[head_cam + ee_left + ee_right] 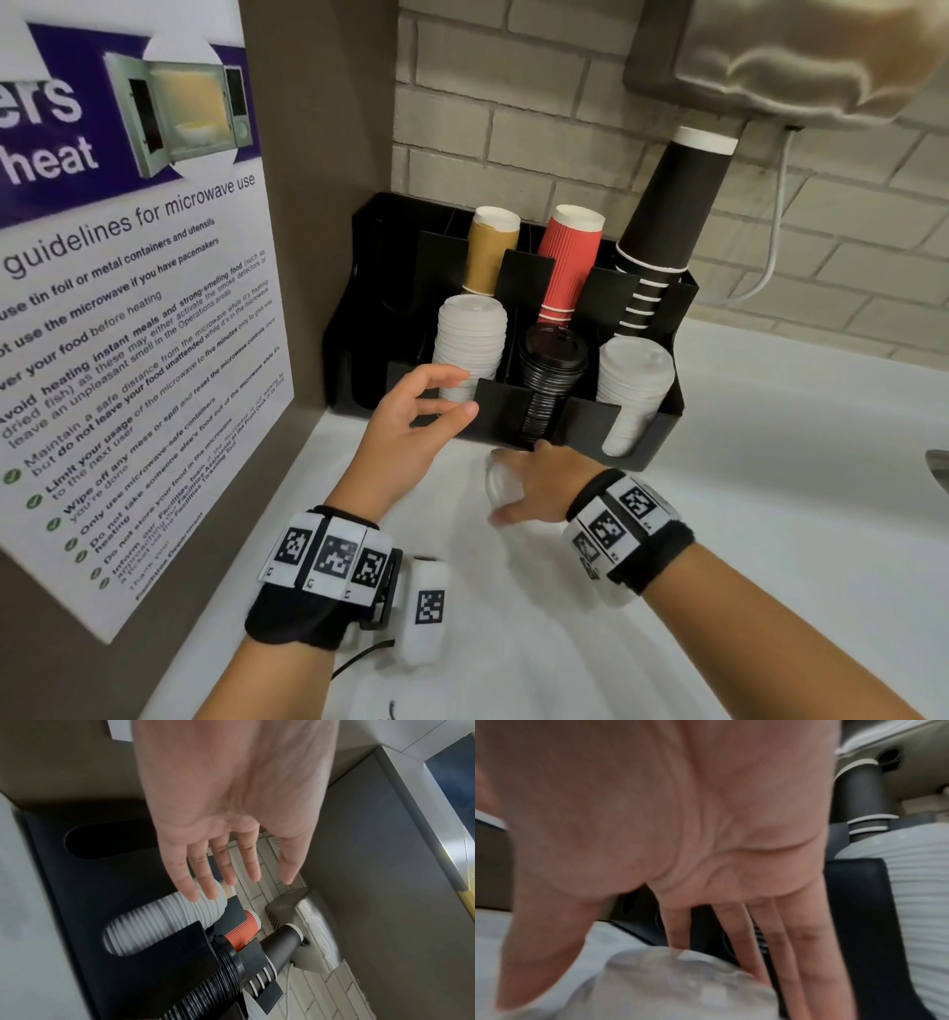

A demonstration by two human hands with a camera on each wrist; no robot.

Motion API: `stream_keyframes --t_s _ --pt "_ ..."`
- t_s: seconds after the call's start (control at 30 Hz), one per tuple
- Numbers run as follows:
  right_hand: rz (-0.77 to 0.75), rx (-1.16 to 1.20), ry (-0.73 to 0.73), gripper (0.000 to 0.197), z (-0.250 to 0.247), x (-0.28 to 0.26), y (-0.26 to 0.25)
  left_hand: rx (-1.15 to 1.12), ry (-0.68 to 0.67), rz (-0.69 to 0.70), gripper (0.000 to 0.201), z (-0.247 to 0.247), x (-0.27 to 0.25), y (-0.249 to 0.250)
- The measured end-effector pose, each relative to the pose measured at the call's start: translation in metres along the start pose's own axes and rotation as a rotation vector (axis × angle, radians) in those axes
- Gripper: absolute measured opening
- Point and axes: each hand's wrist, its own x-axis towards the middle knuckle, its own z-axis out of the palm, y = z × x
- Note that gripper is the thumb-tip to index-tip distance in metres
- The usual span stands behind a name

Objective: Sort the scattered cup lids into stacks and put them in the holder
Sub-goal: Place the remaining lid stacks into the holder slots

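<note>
A black holder (513, 411) stands at the back of the white counter (770, 514). Its front slots hold a white lid stack (470, 344), a black lid stack (549, 375) and a second white lid stack (634, 390). My left hand (457, 390) hovers open just in front of the left white stack (164, 919), fingers (226, 868) straight and empty. One translucent lid (497, 480) lies on the counter before the holder. My right hand (513, 483) spans it, thumb on the near side and straight fingers on the far side. The blurred right wrist view shows that lid (680, 983) under the palm.
Brown (490, 252), red (567, 262) and black (662, 216) cup stacks fill the holder's rear slots. Its leftmost compartment (369, 308) looks dark and empty. A microwave poster (128, 308) covers the left wall. A wall unit (796, 61) hangs above the black cups.
</note>
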Motion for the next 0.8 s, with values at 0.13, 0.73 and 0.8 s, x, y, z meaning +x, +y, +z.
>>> stream_keyframes --t_s 0.13,0.73,0.8 --pt "-0.01 0.042 -0.079 0.077 -0.002 0.005 -0.003 0.007 0.001 0.0 0.027 -0.002 0.001 0.0" --pt "-0.496 1.137 0.329 0.067 -0.053 -0.062 0.01 -0.193 -0.284 0.039 0.091 0.008 -0.005 0.007" --pt "-0.497 1.122 0.348 0.069 -0.053 -0.062 0.01 -0.191 -0.284 0.042 0.091 0.008 -0.005 0.008"
